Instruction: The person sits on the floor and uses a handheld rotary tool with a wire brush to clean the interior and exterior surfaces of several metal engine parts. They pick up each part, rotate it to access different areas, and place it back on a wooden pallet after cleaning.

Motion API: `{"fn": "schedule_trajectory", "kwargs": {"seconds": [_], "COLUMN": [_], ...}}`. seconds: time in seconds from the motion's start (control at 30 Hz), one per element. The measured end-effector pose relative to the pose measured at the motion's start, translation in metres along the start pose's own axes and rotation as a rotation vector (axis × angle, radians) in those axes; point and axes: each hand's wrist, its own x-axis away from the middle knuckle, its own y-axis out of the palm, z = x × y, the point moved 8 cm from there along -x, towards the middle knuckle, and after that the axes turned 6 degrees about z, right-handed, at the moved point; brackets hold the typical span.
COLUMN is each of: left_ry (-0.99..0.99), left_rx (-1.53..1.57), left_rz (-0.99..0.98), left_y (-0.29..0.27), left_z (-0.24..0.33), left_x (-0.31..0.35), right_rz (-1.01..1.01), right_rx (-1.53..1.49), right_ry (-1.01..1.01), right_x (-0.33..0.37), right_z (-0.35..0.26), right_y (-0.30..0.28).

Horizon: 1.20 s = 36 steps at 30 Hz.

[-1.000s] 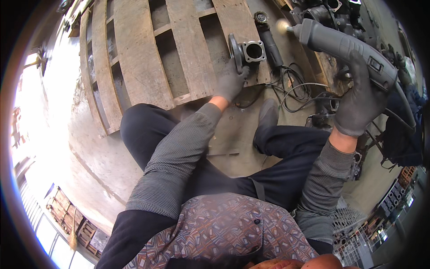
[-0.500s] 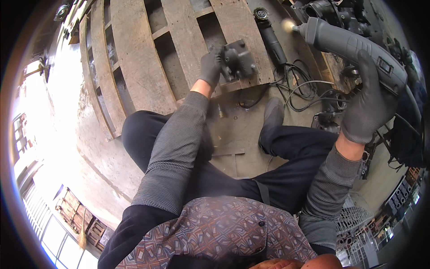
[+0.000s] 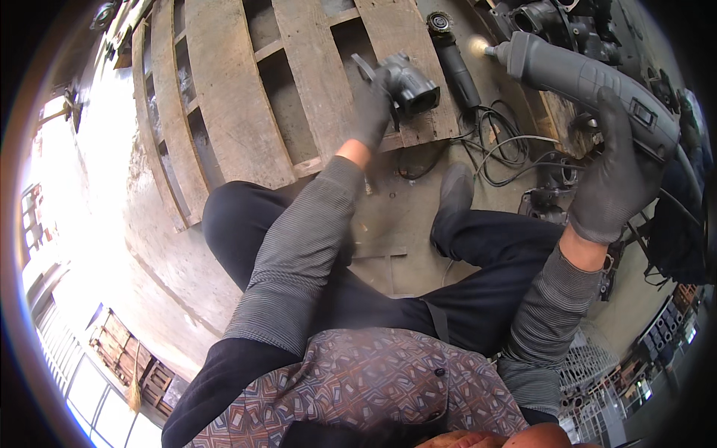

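My left hand [image 3: 373, 112], in a dark glove, grips a grey cast metal housing [image 3: 411, 84] above the near edge of the wooden pallet [image 3: 224, 82]. A dark rectangular opening on the housing faces toward me and to the right. On the right, my gloved right hand [image 3: 616, 172] is wrapped round a grey die grinder [image 3: 575, 82], thumb along its body near the switch. At the tool's left end sits a small round pale bit [image 3: 479, 45], smeared as if spinning. The bit and the housing are apart.
An angle grinder [image 3: 454, 63] lies on the pallet's right side, its cable [image 3: 500, 134] coiled on the floor beside my shoe [image 3: 455, 194]. Further metal castings [image 3: 553, 30] crowd the far right. A wire basket [image 3: 590, 358] stands at lower right, and a broom [image 3: 134, 384] at lower left.
My left hand has moved slightly right and turned the housing, so its rectangular opening now shows. My right hand and the die grinder stay almost where they were.
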Motion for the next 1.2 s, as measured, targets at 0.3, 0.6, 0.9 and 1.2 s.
{"fn": "schedule_trajectory", "kwargs": {"seconds": [0.3, 0.6, 0.9, 1.2], "left_ry": [-0.586, -0.354, -0.086, -0.652], "left_rx": [0.593, 0.39, -0.161, 0.995], "left_rz": [-0.184, 0.016, 0.127, -0.545], "left_y": [0.035, 0.041, 0.004, 0.069], "left_z": [-0.023, -0.044, -0.016, 0.112], "left_x": [-0.01, -0.002, -0.001, 0.146], "right_rz": [0.029, -0.032, -0.092, -0.229], "right_rx": [-0.082, -0.071, -0.293, -0.366], "right_ry": [0.136, 0.299, 0.267, 0.353], "right_x": [0.001, 0.006, 0.022, 0.038], "right_z": [0.013, 0.021, -0.009, -0.022], "right_y": [-0.006, -0.003, 0.03, 0.054]}}
